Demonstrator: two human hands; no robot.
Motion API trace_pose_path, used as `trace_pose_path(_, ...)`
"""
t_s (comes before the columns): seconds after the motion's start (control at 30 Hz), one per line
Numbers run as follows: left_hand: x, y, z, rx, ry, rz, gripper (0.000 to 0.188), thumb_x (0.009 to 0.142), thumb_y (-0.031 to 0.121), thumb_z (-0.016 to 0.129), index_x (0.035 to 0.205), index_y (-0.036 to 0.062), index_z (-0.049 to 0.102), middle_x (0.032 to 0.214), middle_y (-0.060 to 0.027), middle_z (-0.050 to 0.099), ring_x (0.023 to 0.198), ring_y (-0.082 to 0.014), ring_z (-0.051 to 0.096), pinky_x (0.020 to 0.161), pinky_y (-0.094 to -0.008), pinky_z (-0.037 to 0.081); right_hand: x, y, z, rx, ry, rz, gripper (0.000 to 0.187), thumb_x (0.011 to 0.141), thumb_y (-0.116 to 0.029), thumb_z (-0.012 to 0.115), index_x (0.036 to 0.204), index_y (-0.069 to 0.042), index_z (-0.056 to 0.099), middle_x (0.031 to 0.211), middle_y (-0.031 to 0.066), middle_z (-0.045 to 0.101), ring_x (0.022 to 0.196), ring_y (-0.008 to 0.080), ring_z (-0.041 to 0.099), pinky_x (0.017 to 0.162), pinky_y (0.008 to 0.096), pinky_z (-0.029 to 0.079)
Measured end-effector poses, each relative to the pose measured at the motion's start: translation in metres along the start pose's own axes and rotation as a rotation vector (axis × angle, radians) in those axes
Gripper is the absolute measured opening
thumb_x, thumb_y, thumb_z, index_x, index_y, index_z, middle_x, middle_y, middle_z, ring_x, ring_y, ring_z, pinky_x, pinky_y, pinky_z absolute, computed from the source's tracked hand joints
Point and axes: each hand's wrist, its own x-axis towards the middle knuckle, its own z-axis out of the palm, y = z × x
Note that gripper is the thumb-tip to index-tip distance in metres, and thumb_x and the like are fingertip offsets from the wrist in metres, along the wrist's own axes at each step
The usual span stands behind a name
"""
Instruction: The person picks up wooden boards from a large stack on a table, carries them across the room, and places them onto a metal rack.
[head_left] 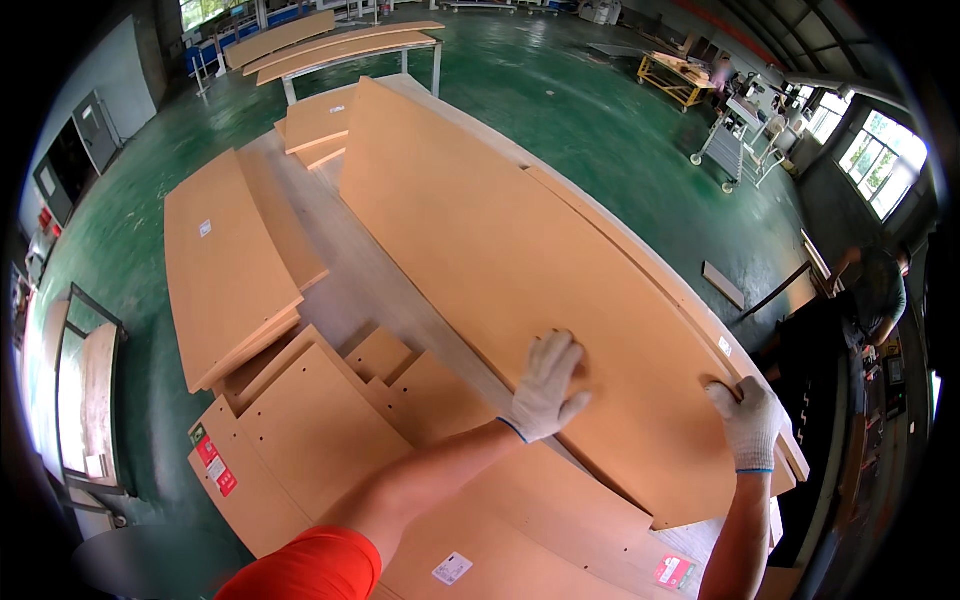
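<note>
A long tan board [500, 260] lies slantwise across the table in front of me. My left hand [548, 385], in a white knit glove, rests on its face near the left edge with the fingers stretched out. At the board's right edge my right hand [750, 420], gloved alike, grips with the thumb on top; the fingertips curl over the edge, partly hidden. Beneath this board, another tan board [640, 260] shows as a strip along the right side. Drilled tan panels [310, 410] are piled below and left of my left hand.
A stack of panels [225, 260] stands at the left, with smaller boards [318, 118] farther back. More boards lie on a rear table [345, 50]. A metal cart [735, 140] stands on the green floor. At the right, a person [875, 290] bends beside machinery.
</note>
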Motion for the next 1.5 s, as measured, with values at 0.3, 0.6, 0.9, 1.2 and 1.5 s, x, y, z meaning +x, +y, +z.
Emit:
trace_pose_path(0.3, -0.026, -0.097, 0.01, -0.98, 0.58, -1.526, 0.065, 0.104, 0.055, 0.045, 0.138, 0.0019, 0.058, 0.136, -0.0147, 0.063, 0.122, -0.0259, 0.059, 0.107, -0.0391, 0.043, -0.082, -0.028, -0.038, -0.145, 0.184, -0.324, 0.062, 0.065, -0.06, 0.088, 0.06, -0.007, 0.055, 0.06, 0.0121, 0.059, 0.058, 0.0339, 0.06, 0.06, 0.0449, 0.047)
trace_pose_path(0.6, 0.015, -0.076, -0.054, -1.804, 0.565, -1.536, 0.06, 0.103, 0.065, 0.031, 0.127, 0.0179, 0.06, 0.128, -0.0066, 0.063, 0.121, -0.0287, 0.058, 0.101, -0.0502, 0.05, -0.161, -0.126, -0.165, -0.243, 0.046, -0.369, 0.06, 0.06, -0.055, 0.094, 0.072, -0.01, 0.057, 0.065, 0.0064, 0.053, 0.064, 0.0257, 0.056, 0.067, 0.0403, 0.043)
trace_pose_path(0.9, -0.034, -0.014, -0.113, -1.796, 0.254, -1.559, 0.061, 0.103, 0.065, 0.034, 0.129, 0.016, 0.059, 0.129, -0.008, 0.062, 0.121, -0.0295, 0.058, 0.101, -0.0503, 0.05, -0.297, -0.143, -0.282, -0.144, 0.026, -0.319, 0.023, 0.077, -0.015, 0.081, 0.089, -0.015, 0.061, 0.084, 0.007, 0.061, 0.075, 0.0304, 0.06, 0.07, 0.046, 0.047)
trace_pose_path(1.2, -0.082, 0.084, -0.191, -1.704, -0.258, -1.451, 0.062, 0.102, 0.064, 0.037, 0.131, 0.014, 0.059, 0.13, -0.0093, 0.062, 0.121, -0.0304, 0.059, 0.101, -0.0504, 0.05, -0.48, -0.18, -0.355, -0.059, -0.099, -0.018, 0.035, 0.077, -0.027, 0.081, 0.103, -0.006, 0.071, 0.103, 0.0135, 0.071, 0.092, 0.0322, 0.07, 0.081, 0.0448, 0.053)
trace_pose_path(1.5, -0.131, 0.155, -0.273, -1.553, -0.679, -1.366, 0.063, 0.102, 0.064, 0.04, 0.133, 0.0121, 0.058, 0.131, -0.0107, 0.062, 0.12, -0.0312, 0.059, 0.102, -0.0506, 0.05, -0.668, -0.251, -0.382, -0.024, -0.017, 0.264, 0.04, 0.07, -0.019, 0.068, 0.108, -0.006, 0.072, 0.113, 0.01, 0.071, 0.106, 0.0293, 0.07, 0.09, 0.0418, 0.056)
